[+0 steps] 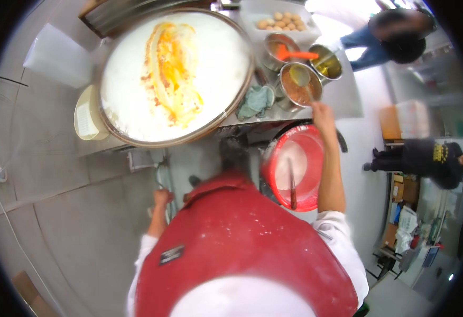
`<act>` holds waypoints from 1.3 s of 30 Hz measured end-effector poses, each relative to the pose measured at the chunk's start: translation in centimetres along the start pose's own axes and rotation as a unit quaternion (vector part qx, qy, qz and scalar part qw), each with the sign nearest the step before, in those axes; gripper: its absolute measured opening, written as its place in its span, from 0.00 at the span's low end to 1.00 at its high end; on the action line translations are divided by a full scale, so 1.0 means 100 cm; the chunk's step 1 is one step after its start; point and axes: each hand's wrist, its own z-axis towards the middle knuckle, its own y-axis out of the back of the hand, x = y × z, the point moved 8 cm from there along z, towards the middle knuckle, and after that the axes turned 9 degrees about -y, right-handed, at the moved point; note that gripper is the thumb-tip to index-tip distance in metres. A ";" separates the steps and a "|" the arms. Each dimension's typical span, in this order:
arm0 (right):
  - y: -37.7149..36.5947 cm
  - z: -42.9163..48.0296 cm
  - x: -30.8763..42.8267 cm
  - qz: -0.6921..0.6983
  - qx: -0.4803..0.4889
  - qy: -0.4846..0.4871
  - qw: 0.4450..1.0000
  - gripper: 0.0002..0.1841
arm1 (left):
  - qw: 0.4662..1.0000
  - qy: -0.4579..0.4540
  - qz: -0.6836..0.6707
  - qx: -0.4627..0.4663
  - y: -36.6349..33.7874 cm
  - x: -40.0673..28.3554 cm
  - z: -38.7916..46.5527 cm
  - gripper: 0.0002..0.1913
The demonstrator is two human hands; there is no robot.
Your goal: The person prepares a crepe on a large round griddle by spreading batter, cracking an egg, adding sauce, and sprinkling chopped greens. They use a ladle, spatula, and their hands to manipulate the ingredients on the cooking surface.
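Note:
My right hand grips the handle of a metal ladle. The ladle's bowl is over a steel pot of reddish-brown sauce. My left hand hangs low at my side with its fingers curled, close to some thin pipes under the counter; whether it holds anything is unclear. On the large round griddle, a pale, overexposed layer carries a long streak of yellow egg and orange-brown sauce. A crumpled green cloth lies between the griddle and the sauce pot.
Beyond the sauce stand a pot with an orange-handled utensil and a pot of yellow oil-like liquid. Eggs fill part of a white bin. Below the counter, a red bucket holds pale batter and a long-handled tool. Two people are at right.

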 end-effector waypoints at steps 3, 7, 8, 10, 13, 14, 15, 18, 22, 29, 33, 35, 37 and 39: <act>0.015 0.017 0.006 -0.224 -0.093 0.143 0.960 0.14 | 0.995 0.003 -0.091 -0.046 -0.011 0.000 -0.024 0.07; 0.009 0.006 0.051 -0.186 -0.140 0.214 0.949 0.18 | 0.975 0.150 -0.135 -0.094 -0.031 0.020 -0.076 0.06; 0.006 0.002 0.064 -0.157 -0.129 0.190 0.961 0.18 | 0.950 0.247 -0.161 -0.098 -0.041 0.032 -0.096 0.07; -0.024 -0.015 0.098 -0.049 0.021 0.197 0.979 0.17 | 0.949 0.240 -0.144 -0.144 -0.044 0.027 -0.117 0.08; -0.099 -0.074 0.153 0.032 0.290 0.246 0.925 0.16 | 0.944 0.216 -0.088 -0.235 -0.039 0.014 -0.150 0.10; -0.125 -0.092 0.163 -0.010 0.307 0.244 0.920 0.16 | 0.933 0.227 -0.103 -0.260 -0.039 0.012 -0.165 0.10; -0.155 -0.118 0.173 -0.017 0.364 0.262 0.893 0.16 | 0.897 0.298 -0.197 -0.260 -0.051 0.018 -0.186 0.10; -0.244 -0.192 0.162 -0.046 0.480 0.229 0.846 0.18 | 0.855 0.247 -0.200 -0.409 -0.038 -0.005 -0.254 0.10; -0.337 -0.289 0.103 -0.221 0.579 0.290 0.729 0.17 | 0.609 0.175 -0.428 -0.644 -0.050 -0.009 -0.405 0.11; -0.417 -0.395 0.044 -0.287 0.654 0.257 0.651 0.14 | -0.014 0.249 -0.061 -0.966 -0.169 -0.020 -0.771 0.08; -0.437 -0.441 0.052 -0.307 0.665 0.344 0.588 0.14 | -0.073 0.316 -0.339 -0.883 -0.235 0.044 -0.838 0.10; -0.444 -0.449 0.051 -0.330 0.649 0.370 0.577 0.14 | -0.085 0.286 -0.400 -0.867 -0.251 0.062 -0.849 0.11; -0.447 -0.451 0.047 -0.338 0.642 0.385 0.570 0.14 | -0.106 0.254 -0.452 -0.849 -0.260 0.070 -0.849 0.13; -0.444 -0.447 0.040 -0.341 0.634 0.399 0.568 0.14 | -0.070 0.280 -0.407 -0.867 -0.257 0.064 -0.857 0.09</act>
